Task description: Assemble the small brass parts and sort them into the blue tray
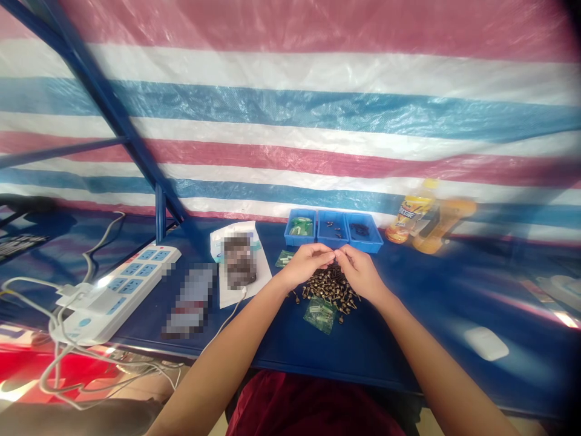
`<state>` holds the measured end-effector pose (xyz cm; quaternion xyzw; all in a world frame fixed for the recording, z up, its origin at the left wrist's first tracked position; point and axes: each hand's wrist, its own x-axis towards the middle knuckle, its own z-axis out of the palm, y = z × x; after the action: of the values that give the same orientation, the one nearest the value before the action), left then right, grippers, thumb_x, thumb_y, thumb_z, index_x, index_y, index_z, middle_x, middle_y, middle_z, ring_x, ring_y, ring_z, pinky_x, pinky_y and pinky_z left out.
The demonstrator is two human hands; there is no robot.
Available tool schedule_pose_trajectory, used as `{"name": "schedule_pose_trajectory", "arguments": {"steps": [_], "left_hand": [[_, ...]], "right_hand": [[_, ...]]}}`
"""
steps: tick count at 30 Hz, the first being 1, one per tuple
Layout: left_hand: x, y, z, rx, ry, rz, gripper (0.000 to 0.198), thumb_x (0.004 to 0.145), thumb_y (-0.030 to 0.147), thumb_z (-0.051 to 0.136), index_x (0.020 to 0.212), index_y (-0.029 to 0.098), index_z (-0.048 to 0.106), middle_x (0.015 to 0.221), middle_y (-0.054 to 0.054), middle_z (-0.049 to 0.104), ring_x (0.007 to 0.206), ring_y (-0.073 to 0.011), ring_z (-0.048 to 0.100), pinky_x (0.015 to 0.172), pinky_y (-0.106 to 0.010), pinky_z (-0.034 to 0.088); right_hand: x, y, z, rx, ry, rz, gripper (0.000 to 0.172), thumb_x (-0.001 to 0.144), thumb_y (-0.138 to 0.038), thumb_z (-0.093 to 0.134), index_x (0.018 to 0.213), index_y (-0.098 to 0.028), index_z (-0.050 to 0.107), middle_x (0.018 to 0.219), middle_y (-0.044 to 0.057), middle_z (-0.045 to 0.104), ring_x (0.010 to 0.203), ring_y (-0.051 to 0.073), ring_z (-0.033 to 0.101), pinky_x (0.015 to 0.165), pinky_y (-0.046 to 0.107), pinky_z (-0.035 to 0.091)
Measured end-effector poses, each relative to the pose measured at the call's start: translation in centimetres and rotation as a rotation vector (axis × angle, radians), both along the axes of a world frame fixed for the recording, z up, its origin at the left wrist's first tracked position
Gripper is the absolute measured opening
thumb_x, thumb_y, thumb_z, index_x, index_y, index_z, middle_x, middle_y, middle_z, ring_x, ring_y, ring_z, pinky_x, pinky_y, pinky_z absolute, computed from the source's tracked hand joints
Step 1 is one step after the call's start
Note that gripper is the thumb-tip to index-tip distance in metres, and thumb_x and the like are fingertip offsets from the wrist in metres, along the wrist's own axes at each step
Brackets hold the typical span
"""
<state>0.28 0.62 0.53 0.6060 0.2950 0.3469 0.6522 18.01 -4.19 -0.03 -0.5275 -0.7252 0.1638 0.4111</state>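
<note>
My left hand (307, 265) and my right hand (361, 272) meet in front of me, fingertips pinched together just above a heap of small brass threaded parts (330, 289). Anything between the fingertips is hidden. The heap lies loose on the dark blue table top (363, 345), with a few pieces scattered at its edges. A small clear plastic bag (320, 315) with green-and-white contents lies against the heap's near side. Another small bag (285, 258) lies just beyond my left hand.
A blue compartment tray (333, 229) holding small parts stands behind my hands. A white power strip (115, 290) with cables, blurred items on white paper (239, 261), and another blurred item (189, 301) lie left. Bottles (411, 212) stand right, near a white mouse (485, 343). A striped tarp (290, 109) hangs behind.
</note>
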Motion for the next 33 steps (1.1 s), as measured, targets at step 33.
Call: {"name": "schedule_pose_trajectory", "arguments": {"steps": [33], "left_hand": [[0.15, 0.00, 0.01, 0.191, 0.132, 0.083, 0.027, 0.082, 0.040, 0.068, 0.088, 0.013, 0.071, 0.086, -0.005, 0.068, 0.077, -0.0139, 0.058, 0.076, -0.027, 0.045]], "right_hand": [[0.36, 0.04, 0.32, -0.102, 0.126, -0.025, 0.041, 0.096, -0.051, 0.049, 0.070, -0.020, 0.055, 0.061, -0.002, 0.053, 0.059, 0.014, 0.049, 0.058, 0.027, 0.036]]}}
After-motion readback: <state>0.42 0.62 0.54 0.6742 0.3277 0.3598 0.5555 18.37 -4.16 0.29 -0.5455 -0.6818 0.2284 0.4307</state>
